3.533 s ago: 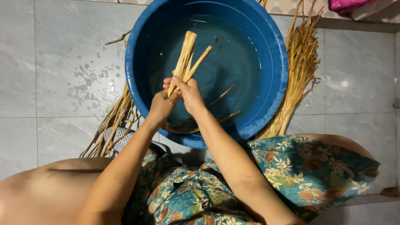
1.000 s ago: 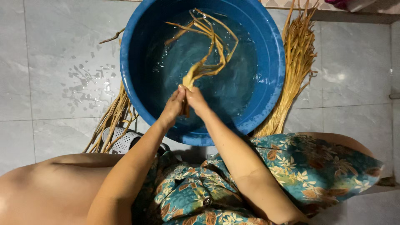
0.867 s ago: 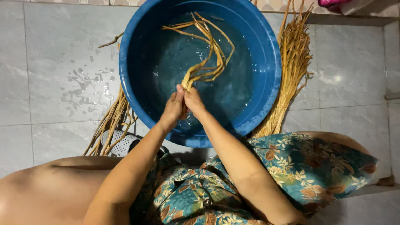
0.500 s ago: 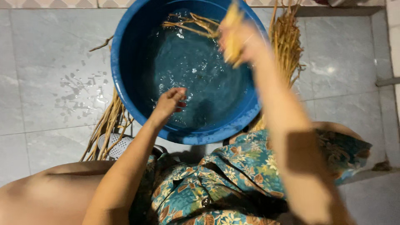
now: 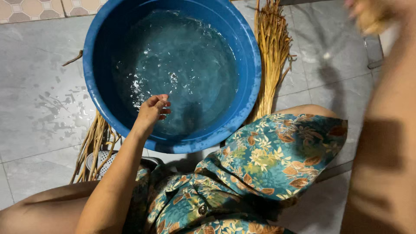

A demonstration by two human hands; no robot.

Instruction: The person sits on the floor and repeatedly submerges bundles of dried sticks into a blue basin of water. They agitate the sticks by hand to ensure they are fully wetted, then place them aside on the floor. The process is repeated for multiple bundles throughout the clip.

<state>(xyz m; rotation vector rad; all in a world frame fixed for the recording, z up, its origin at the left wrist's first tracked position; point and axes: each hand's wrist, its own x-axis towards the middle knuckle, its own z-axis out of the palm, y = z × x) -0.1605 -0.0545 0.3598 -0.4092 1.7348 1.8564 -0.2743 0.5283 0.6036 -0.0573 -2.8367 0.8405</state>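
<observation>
No packages, labels, signs or screens anywhere around the blue basin [image 5: 249, 65] on the tiled floor.

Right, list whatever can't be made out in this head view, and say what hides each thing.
- Right hand: motion-blurred and cut by the top edge; whether it grips anything is unclear.
- Left hand: fingers curled over the blue basin; the palm side is hidden.
- Basin bottom: rippling water blurs it.
- Straw bundle: its lower end is hidden behind the basin and the floral cloth.

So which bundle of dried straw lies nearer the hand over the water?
The straw bundle poking out under the blue basin below the left hand; the other straw bundle lies beyond the far rim.
</observation>
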